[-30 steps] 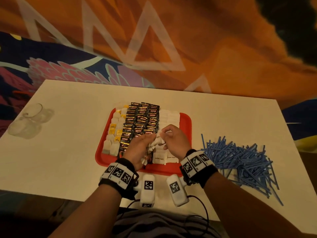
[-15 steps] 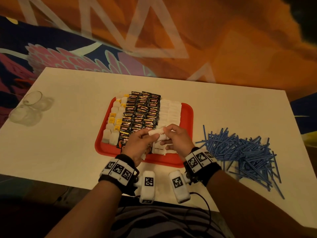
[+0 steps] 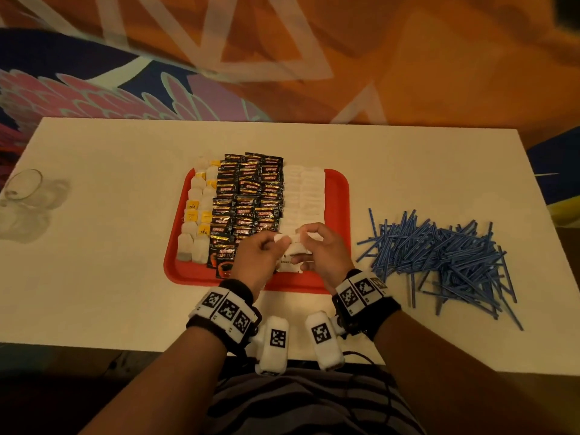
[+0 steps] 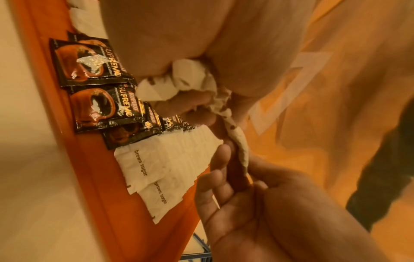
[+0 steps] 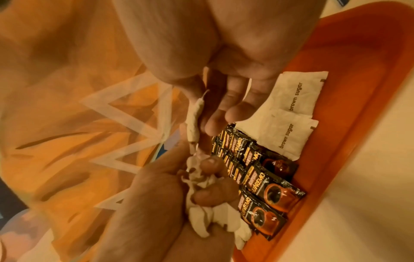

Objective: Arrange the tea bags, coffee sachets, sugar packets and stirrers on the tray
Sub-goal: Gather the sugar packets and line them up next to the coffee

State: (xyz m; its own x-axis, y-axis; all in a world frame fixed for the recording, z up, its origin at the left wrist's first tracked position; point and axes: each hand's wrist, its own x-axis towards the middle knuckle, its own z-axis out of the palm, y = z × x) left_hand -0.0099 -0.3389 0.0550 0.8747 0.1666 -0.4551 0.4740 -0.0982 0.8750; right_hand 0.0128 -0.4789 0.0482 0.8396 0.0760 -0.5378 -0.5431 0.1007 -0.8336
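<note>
- Red tray [image 3: 337, 196] sits mid-table, with tea bags [image 3: 196, 215] along its left edge, dark coffee sachets [image 3: 248, 196] down the middle and white sugar packets [image 3: 303, 196] toward its right edge.
- Over the tray's near edge, the left hand [image 3: 259, 257] has its fingers curled round a crumpled bunch of sugar packets; the right hand [image 3: 324, 251] pinches one packet [image 4: 240, 147] pulled out from that bunch.
- A second ago both hands were low on the packet rows; they have since lifted slightly and drawn apart, with the single packet now stretched between them.
- That suggests one more packet is about to be laid at the near end of the sugar column, so the sugar step looks close to finished.
- Blue stirrers [image 3: 445, 255] lie heaped on the table, right of the tray and apart from it; none is on the tray yet.
- How many packets the left hand holds cannot be told; they are bunched and partly covered by fingers.
- Near rows of sugar are hidden behind both hands in the head view, and the clear glassware [image 3: 25, 202] at the table's left edge is too faint to make out.
</note>
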